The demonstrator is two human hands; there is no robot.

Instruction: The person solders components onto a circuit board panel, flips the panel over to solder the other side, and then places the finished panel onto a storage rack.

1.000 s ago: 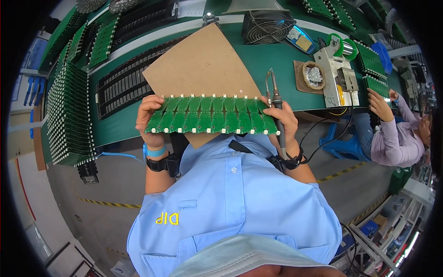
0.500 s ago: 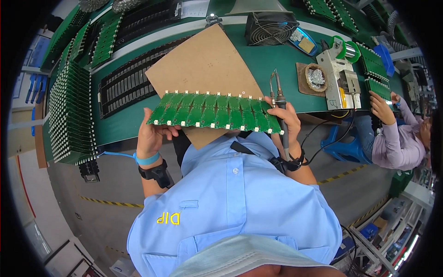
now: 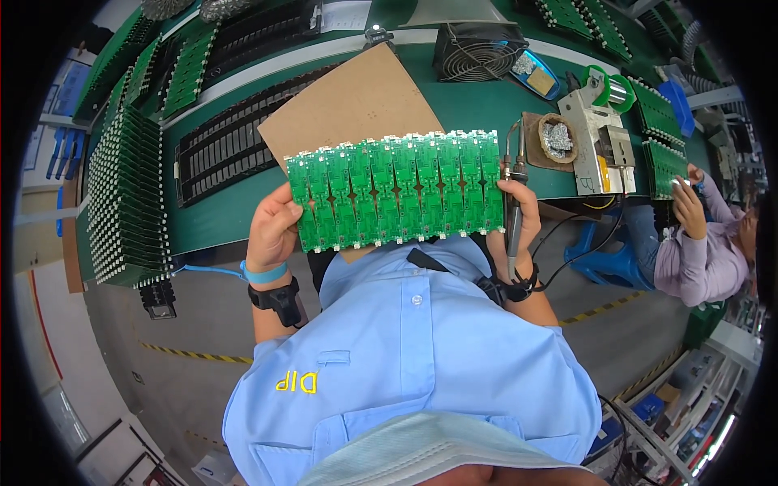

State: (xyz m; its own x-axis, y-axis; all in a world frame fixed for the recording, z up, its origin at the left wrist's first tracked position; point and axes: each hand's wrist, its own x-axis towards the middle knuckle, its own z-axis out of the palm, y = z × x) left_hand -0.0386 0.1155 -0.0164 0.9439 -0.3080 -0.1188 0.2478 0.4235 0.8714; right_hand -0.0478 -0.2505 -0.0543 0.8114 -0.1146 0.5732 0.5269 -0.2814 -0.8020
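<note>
The circuit-board panel [image 3: 397, 190] is positioned between the two hands, above the near edge of the green bench [image 3: 478, 105], with its long sides running crosswise, its populated face toward the wearer and its right end slightly higher in the view. White connectors line both long edges. The left hand [image 3: 274, 228] is closed on the left short edge, toward the lower corner; the thumb lies at that edge, and the contact behind the panel is hidden. The right hand [image 3: 519, 215] is closed at the right short edge, near mid-height, and also retains the soldering iron [image 3: 514, 231]. The iron stands nearly upright just beside that edge, handle within the hand, metal tip pointing away from the wearer. Whether the iron touches the panel cannot be told. The panel therefore lies wholly inward of both grips, its middle span unsupported by fingers on the visible face. Beyond and partly behind the panel, a brown sheet [image 3: 348, 105] lies on the bench, beside a black slotted tray [image 3: 227, 146]
</note>
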